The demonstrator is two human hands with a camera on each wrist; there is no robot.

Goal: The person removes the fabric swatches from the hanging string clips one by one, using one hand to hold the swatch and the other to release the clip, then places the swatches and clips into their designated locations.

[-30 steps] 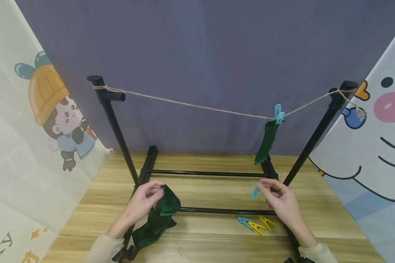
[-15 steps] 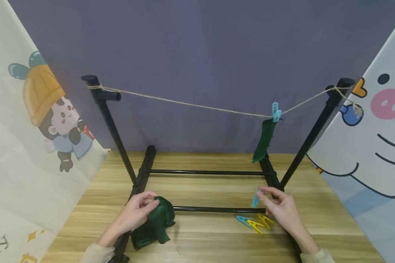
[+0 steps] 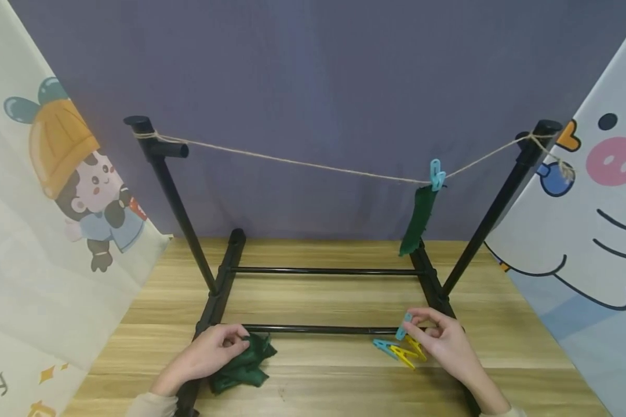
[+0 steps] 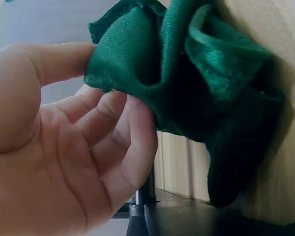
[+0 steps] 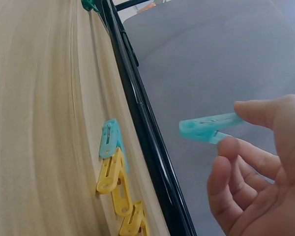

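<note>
My left hand (image 3: 206,352) pinches the edge of a dark green velvety cloth (image 3: 246,366), which lies crumpled low over the table. In the left wrist view, thumb and fingers meet at a corner of the cloth (image 4: 132,54). My right hand (image 3: 447,343) holds a light blue clothespin (image 5: 201,127) by its handle ends, between thumb and finger. Below it on the table lie another blue clothespin (image 3: 384,347) and yellow clothespins (image 5: 110,172). A second green strip of cloth (image 3: 418,220) hangs from the string (image 3: 292,164), clipped by a blue clothespin (image 3: 436,175).
A black tube frame stands on the wooden table (image 3: 323,376). Its left post (image 3: 179,214) and right post (image 3: 492,217) carry the sagging string. Two low crossbars, including the front crossbar (image 3: 323,329), span between the feet. A grey-blue backdrop (image 3: 302,87) rises behind.
Both hands have moved down toward the table. The green cloth has sunk with the left hand and bunched up; the blue clothespin has dropped with the right hand, close to the loose clothespins.
</note>
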